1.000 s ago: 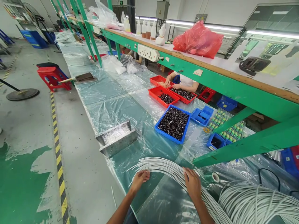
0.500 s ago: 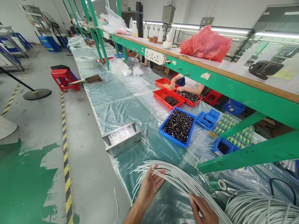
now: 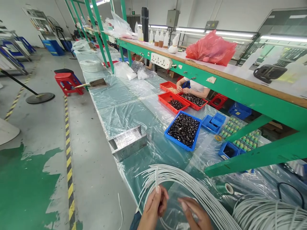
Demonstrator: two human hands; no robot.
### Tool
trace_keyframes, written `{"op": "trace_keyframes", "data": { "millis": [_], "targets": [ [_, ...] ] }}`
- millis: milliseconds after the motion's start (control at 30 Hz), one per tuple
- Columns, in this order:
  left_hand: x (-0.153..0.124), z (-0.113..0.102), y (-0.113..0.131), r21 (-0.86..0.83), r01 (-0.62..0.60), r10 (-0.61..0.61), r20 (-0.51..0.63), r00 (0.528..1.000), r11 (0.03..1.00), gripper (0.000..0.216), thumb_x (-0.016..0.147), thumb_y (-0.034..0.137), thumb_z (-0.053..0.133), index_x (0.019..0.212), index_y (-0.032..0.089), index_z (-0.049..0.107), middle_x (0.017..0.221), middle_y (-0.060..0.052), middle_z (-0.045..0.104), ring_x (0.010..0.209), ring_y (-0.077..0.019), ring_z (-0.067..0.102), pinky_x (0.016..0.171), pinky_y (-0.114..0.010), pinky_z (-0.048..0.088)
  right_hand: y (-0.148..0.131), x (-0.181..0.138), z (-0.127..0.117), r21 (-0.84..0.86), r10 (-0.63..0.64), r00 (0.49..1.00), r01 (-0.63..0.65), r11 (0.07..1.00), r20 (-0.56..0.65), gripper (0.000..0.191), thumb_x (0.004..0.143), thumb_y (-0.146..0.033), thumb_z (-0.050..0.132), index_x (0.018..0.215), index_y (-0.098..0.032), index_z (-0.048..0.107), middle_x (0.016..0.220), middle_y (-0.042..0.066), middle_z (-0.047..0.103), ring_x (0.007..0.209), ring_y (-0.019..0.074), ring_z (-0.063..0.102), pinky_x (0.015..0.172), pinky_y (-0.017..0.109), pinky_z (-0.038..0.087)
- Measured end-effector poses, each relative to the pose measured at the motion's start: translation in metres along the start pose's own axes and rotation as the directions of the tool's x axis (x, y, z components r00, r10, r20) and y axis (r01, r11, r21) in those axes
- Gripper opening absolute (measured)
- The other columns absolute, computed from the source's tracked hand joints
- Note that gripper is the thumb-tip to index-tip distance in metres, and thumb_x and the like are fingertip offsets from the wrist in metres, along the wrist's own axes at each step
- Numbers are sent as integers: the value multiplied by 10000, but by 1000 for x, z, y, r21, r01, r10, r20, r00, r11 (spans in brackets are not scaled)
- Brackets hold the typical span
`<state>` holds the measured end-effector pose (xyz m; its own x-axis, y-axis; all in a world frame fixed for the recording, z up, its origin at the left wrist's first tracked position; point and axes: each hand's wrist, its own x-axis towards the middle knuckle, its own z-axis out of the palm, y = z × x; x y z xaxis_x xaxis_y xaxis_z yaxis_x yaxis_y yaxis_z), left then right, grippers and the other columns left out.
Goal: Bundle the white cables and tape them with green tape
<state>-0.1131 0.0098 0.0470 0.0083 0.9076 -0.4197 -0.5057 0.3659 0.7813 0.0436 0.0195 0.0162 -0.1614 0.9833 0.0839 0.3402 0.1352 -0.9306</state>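
My left hand [image 3: 154, 204] is closed, its thumb and fingers pinching a white cable [image 3: 156, 177] whose short end stands up above the thumb. Below the hand, the rest of that cable is hard to follow. My right hand [image 3: 195, 212] is a little to the right, its fingers stretched out and slightly blurred, with nothing visible in them. Behind both hands a bundle of cut white cables [image 3: 192, 184] curves across the bench, its loose ends fanning out at the left.
A metal channel [image 3: 129, 142] lies near the bench's left edge. Beyond the bundle are a blue tray [image 3: 183, 131] of black parts and red trays [image 3: 173, 102], where a co-worker's hands work. A cable coil [image 3: 268, 212] sits at lower right; a green brace [image 3: 254, 159] slants above.
My left hand has turned from open palm to a pinch, nearer to me, with the cable end now upright. My right hand has come off the cable and moved left.
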Motion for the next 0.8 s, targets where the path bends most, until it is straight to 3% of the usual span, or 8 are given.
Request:
{"op": "trace_keyframes", "data": {
  "millis": [100,200,400,533,667,733,800],
  "targets": [
    [-13,0,-2,59,-10,6,75,997,998,537,702,714,422,660,186,514,429,79,292,422,-77,158,458,-262,139,-46,26,13,104,26,997,-33,994,67,274,833,-386,501,870,-207,705,865,76,677,832,206,614,756,290,492],
    [-24,1,-4,164,-1,-8,55,998,987,530,709,704,425,614,189,509,464,56,339,452,-93,225,495,-280,189,-71,37,27,196,27,985,-61,979,168,269,829,-390,512,858,-181,679,850,64,648,822,190,599,747,276,485],
    [-35,-3,-7,220,-3,-14,77,997,975,550,769,683,318,593,197,506,521,-7,479,503,-137,394,534,-292,290,-66,28,32,238,70,973,-123,963,220,282,833,-391,505,687,-172,605,714,26,567,675,144,559,619,221,474],
    [-36,-8,-14,181,34,-48,73,996,983,486,704,671,482,639,190,518,509,28,431,497,-116,357,534,-275,287,-65,24,30,138,-23,961,-16,990,274,263,840,-358,498,758,-179,672,805,66,637,803,180,593,727,255,484],
    [-32,-14,-14,-49,122,-115,121,986,991,510,635,672,567,538,192,426,437,73,312,412,-61,227,440,-232,185,-72,14,38,155,53,955,-102,983,293,311,841,-418,476,929,-201,680,943,74,674,903,196,600,827,293,463],
    [-29,-20,1,-285,86,-78,40,996,955,448,726,563,559,538,194,389,432,90,232,403,-54,170,423,-212,169,-71,4,41,178,81,939,-147,973,335,386,810,-439,508,1113,-223,612,1032,65,659,933,195,597,842,289,453],
    [-24,-29,27,-492,-52,11,-86,996,869,340,813,398,515,572,195,387,461,89,204,409,-62,171,414,-198,210,-62,-7,39,115,106,860,-187,976,499,490,743,-421,589,1198,-243,553,912,41,684,795,178,618,704,244,477]
  ]
}}
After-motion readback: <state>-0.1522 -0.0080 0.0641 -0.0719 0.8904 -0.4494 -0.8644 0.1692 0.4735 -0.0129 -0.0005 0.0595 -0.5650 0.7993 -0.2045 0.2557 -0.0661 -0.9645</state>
